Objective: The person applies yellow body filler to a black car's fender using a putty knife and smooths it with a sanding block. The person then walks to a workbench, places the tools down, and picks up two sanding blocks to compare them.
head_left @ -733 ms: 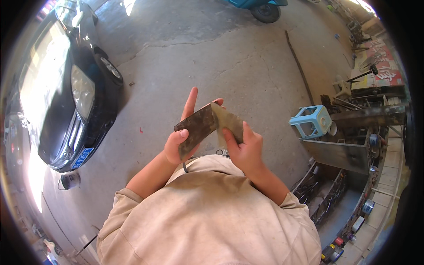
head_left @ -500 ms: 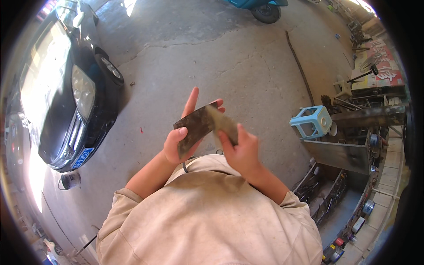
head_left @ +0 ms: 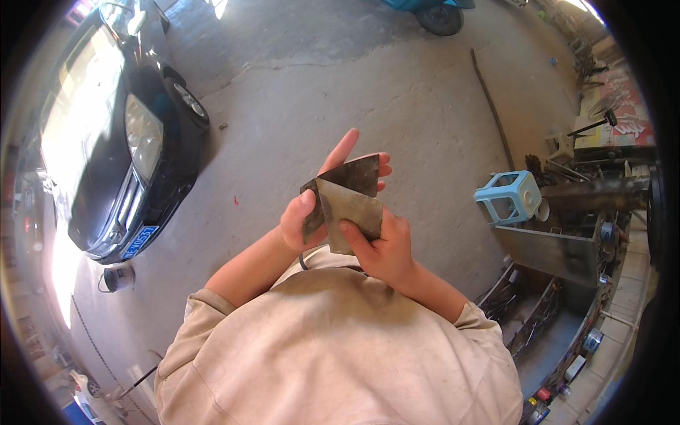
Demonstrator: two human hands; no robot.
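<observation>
In front of my chest, a dark, worn flat plate [head_left: 360, 176] with straight edges is held in my left hand [head_left: 298, 219]. The thumb presses on its near left edge, while the fingers reach behind it and one sticks out past the far side. My right hand [head_left: 388, 248] grips a lighter grey-brown flat piece [head_left: 348, 211], thumb on top and its other fingers mostly hidden underneath. This piece overlaps the dark plate, with one corner close to my left thumb. Whether the lighter piece is stiff metal or an abrasive sheet, I cannot tell.
A black car [head_left: 117, 170] stands at the left, with a small bucket [head_left: 118, 277] by its front. To the right are a light blue plastic stool [head_left: 511, 197] and an open metal cabinet [head_left: 549, 251] with tools. A long thin rod [head_left: 491, 106] lies on the concrete floor [head_left: 297, 106].
The lighter piece, blurred before, has slid left and towards me over the dark plate. Both pieces now show sharply. My left hand has shifted slightly right and away; the whole view has moved a little.
</observation>
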